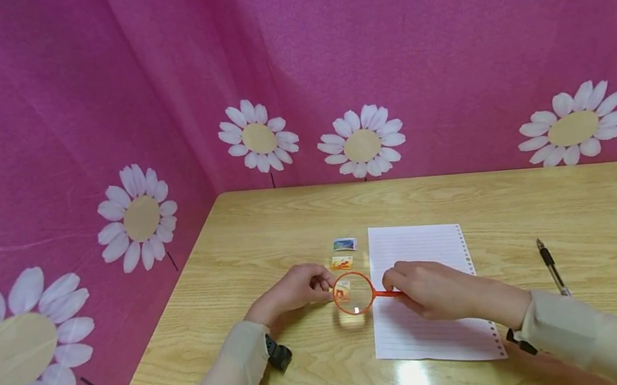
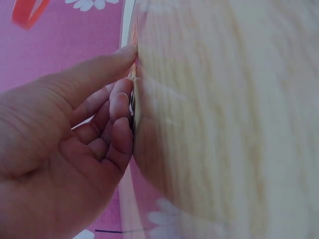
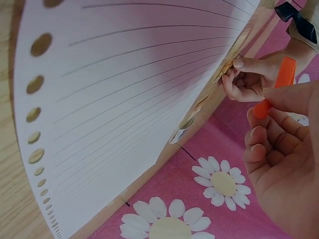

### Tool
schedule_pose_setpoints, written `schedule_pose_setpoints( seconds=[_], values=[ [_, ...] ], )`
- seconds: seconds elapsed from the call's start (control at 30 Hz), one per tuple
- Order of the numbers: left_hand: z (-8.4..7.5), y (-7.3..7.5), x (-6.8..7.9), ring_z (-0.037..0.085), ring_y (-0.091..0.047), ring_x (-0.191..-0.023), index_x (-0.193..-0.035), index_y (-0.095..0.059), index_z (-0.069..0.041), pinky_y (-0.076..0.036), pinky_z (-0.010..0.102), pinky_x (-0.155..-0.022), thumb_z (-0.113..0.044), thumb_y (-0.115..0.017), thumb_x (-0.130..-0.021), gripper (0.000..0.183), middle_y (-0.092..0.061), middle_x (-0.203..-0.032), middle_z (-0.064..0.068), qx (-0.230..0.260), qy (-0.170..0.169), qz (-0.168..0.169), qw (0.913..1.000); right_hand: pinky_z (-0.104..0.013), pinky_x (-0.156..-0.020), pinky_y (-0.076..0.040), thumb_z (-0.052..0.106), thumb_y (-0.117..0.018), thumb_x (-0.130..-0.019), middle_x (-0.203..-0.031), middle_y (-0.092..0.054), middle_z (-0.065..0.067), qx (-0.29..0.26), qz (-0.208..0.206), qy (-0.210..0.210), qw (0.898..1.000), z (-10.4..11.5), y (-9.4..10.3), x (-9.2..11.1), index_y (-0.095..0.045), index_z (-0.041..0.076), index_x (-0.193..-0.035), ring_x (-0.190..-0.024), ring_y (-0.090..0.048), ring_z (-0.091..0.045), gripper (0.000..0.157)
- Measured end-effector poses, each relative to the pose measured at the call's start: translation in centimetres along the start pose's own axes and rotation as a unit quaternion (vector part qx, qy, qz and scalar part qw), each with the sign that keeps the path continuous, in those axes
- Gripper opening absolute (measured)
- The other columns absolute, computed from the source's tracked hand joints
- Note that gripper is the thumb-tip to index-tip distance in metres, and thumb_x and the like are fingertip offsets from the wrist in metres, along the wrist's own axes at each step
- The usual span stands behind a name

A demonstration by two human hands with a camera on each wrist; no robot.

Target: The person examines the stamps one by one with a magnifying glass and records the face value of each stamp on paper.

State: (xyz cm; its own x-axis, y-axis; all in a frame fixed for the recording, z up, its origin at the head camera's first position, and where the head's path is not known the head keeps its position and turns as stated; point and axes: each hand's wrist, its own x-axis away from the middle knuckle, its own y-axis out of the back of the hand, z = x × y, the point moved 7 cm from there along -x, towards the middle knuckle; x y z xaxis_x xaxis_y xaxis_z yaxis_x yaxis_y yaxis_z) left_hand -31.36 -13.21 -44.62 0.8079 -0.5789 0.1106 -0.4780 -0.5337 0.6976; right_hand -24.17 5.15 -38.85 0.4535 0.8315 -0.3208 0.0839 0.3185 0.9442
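My right hand (image 1: 428, 292) pinches the thin handle of an orange magnifying glass (image 1: 375, 293) between thumb and fingers. Its round lens is held above the table, over an orange-and-cream stamp (image 1: 343, 292). With thumb and fingertips my left hand (image 1: 300, 288) grips the left edge of that stamp, low against the tabletop. Seen edge-on, the stamp is hard to make out in the left wrist view. Beyond it, a yellow-and-red stamp (image 1: 342, 262) and a blue-green stamp (image 1: 345, 244) lie in a column. The right wrist view shows the orange handle (image 3: 282, 82) in my right fingers.
A sheet of lined paper (image 1: 416, 242) with punched holes lies under my right hand. Farther right rests a black pen (image 1: 552, 266). The wooden table (image 1: 231, 247) meets a pink curtain (image 1: 410, 30) with white flowers at its back and left.
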Motion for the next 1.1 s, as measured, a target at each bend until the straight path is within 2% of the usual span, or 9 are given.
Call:
schedule_pose_setpoints(
  seconds=[0.47,0.73,1.1],
  values=[
    [-0.5,0.1,-0.2,0.007,-0.049,-0.074,-0.097,-0.066,-0.005,-0.042,0.017,-0.067,-0.008,-0.072,-0.087,0.012,-0.058,-0.082,0.000,-0.013,-0.002,-0.001,0.9999,-0.023,-0.063,-0.049,0.000,-0.070,-0.082,-0.077,-0.055,0.004,0.008,-0.004,-0.003,1.000,0.1,0.4,0.3,-0.056,0.011,-0.093,-0.068,-0.053,-0.008,0.021],
    [-0.6,0.0,-0.2,0.007,-0.050,-0.074,-0.098,-0.067,-0.005,-0.043,0.017,-0.068,-0.009,-0.072,-0.087,0.012,-0.061,-0.083,0.003,-0.002,0.003,0.002,1.0000,-0.023,-0.063,-0.049,0.001,-0.069,-0.082,-0.077,-0.055,0.004,0.007,0.002,-0.012,1.000,-0.1,0.5,0.7,-0.057,0.010,-0.094,-0.068,-0.053,-0.007,0.020],
    [-0.5,0.0,0.0,0.007,-0.050,-0.073,-0.098,-0.067,-0.005,-0.043,0.017,-0.068,-0.011,-0.072,-0.087,0.013,-0.061,-0.082,0.002,-0.009,0.002,0.002,1.0000,-0.022,-0.061,-0.048,-0.001,-0.069,-0.081,-0.075,-0.054,0.004,0.007,-0.015,-0.009,1.000,-0.1,0.8,1.4,-0.056,0.010,-0.092,-0.066,-0.052,-0.007,0.021]
  ],
)
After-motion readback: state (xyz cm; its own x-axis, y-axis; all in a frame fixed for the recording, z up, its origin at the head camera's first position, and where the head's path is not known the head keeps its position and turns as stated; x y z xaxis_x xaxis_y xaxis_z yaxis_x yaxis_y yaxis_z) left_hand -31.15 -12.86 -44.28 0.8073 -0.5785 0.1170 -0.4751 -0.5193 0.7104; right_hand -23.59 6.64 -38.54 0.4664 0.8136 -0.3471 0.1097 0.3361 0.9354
